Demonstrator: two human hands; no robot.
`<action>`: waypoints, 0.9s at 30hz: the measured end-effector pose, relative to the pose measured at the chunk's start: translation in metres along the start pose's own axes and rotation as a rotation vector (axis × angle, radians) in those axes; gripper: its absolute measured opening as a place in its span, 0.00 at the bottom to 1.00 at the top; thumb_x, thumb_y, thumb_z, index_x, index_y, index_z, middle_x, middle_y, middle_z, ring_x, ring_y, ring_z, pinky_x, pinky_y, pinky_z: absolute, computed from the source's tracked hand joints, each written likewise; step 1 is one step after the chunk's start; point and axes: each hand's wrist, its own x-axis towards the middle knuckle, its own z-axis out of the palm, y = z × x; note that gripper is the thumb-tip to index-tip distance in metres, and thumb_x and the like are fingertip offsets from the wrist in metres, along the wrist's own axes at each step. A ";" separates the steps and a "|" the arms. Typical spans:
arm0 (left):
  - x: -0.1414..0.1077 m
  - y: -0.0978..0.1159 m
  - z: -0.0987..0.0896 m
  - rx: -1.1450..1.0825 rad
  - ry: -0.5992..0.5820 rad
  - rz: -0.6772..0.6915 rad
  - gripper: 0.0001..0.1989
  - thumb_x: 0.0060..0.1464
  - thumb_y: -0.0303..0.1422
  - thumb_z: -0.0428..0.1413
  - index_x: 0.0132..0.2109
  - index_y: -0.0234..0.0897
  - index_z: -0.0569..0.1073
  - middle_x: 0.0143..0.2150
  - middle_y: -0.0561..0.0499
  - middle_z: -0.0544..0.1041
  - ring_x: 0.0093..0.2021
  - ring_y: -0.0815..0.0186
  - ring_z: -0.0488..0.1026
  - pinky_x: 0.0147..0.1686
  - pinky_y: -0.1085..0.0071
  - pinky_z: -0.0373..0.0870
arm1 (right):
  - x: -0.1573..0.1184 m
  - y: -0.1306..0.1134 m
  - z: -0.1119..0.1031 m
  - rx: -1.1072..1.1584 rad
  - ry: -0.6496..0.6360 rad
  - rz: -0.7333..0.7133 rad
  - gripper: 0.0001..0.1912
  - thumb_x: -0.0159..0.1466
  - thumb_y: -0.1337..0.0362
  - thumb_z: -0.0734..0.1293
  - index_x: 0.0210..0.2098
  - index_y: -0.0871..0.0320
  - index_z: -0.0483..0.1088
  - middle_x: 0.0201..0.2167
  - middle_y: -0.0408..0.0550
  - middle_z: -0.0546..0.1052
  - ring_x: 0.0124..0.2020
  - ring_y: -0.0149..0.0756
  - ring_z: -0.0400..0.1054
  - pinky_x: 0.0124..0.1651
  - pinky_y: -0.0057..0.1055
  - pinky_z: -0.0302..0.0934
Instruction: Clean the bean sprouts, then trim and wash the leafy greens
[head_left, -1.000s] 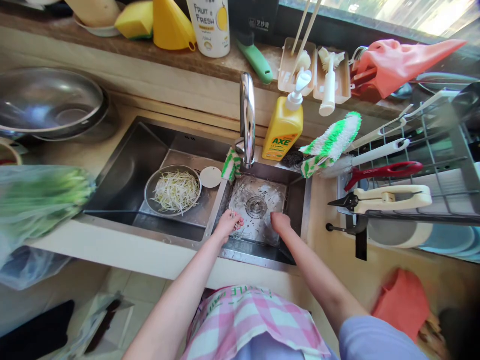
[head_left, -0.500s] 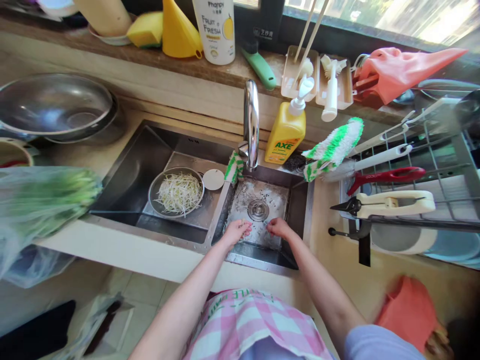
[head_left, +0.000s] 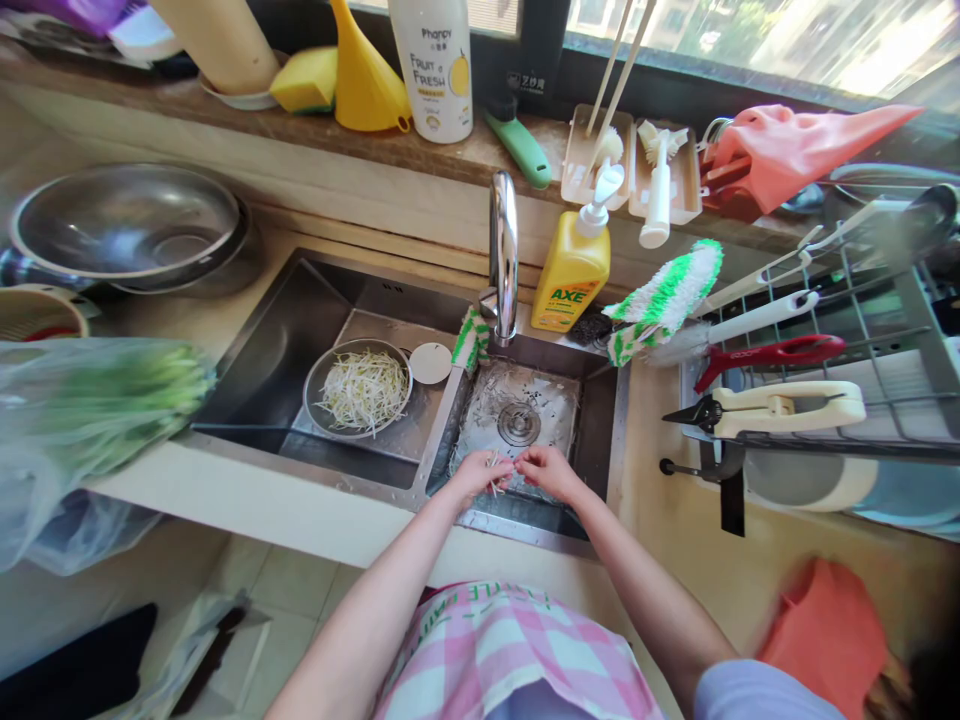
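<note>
Over the front of the small right sink basin [head_left: 600, 430], my left hand [head_left: 478, 474] is closed around a few bean sprouts [head_left: 493, 480], their pale stems poking out between the fingers. My right hand [head_left: 546, 470] meets it, its fingertips pinched together right at the left hand's fingers; whatever lies in that pinch is too small to make out. Small bits are scattered on the wet basin floor around the drain [head_left: 519, 424]. In the larger left basin stands a metal bowl [head_left: 309, 392] heaped with bean sprouts [head_left: 366, 390], beside a white round lid [head_left: 430, 363].
The faucet [head_left: 504, 260] rises behind the basins, near a yellow soap bottle [head_left: 571, 272] and a green-striped cloth [head_left: 667, 300]. Right of the sink, a wire rack [head_left: 862, 320] carries scissors [head_left: 780, 408]. Bagged greens [head_left: 120, 400] and a large metal pan [head_left: 127, 225] occupy the left counter.
My right hand has moved left and now meets my left hand; they were apart before. Sprout stems now show more plainly in the left hand. The view has shifted slightly.
</note>
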 end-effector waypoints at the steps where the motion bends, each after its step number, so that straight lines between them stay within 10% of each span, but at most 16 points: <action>1: 0.001 -0.001 0.001 0.029 -0.005 0.007 0.19 0.34 0.38 0.64 0.33 0.31 0.72 0.20 0.53 0.73 0.19 0.72 0.67 0.20 0.77 0.56 | -0.003 -0.003 0.000 -0.152 0.014 -0.061 0.09 0.55 0.62 0.62 0.27 0.60 0.70 0.20 0.42 0.71 0.21 0.28 0.62 0.26 0.23 0.53; 6: 0.007 -0.006 0.004 0.134 -0.060 0.047 0.11 0.36 0.33 0.62 0.20 0.32 0.68 0.13 0.56 0.65 0.14 0.75 0.60 0.18 0.77 0.53 | -0.012 -0.017 0.008 -0.695 0.108 -0.221 0.07 0.55 0.67 0.61 0.28 0.59 0.71 0.28 0.47 0.75 0.30 0.32 0.65 0.31 0.25 0.52; 15: 0.001 -0.001 -0.013 -0.028 0.048 0.048 0.14 0.40 0.38 0.62 0.27 0.33 0.66 0.19 0.57 0.69 0.18 0.75 0.65 0.19 0.78 0.56 | 0.031 0.023 0.008 -0.650 0.090 0.199 0.07 0.56 0.67 0.63 0.30 0.62 0.73 0.26 0.51 0.76 0.30 0.36 0.68 0.32 0.27 0.58; 21: -0.012 0.005 -0.019 -0.202 0.079 0.061 0.18 0.40 0.39 0.62 0.34 0.35 0.64 0.23 0.54 0.72 0.23 0.72 0.71 0.24 0.78 0.61 | 0.076 0.004 0.022 -0.781 0.182 0.154 0.14 0.61 0.65 0.58 0.45 0.58 0.69 0.43 0.55 0.74 0.42 0.40 0.68 0.42 0.31 0.58; 27: -0.018 -0.001 -0.023 -0.260 0.075 0.067 0.19 0.38 0.39 0.63 0.33 0.35 0.63 0.24 0.55 0.72 0.25 0.72 0.71 0.25 0.78 0.61 | 0.119 0.002 0.040 -0.722 0.153 0.221 0.14 0.59 0.68 0.59 0.40 0.64 0.73 0.39 0.60 0.75 0.41 0.41 0.69 0.40 0.29 0.58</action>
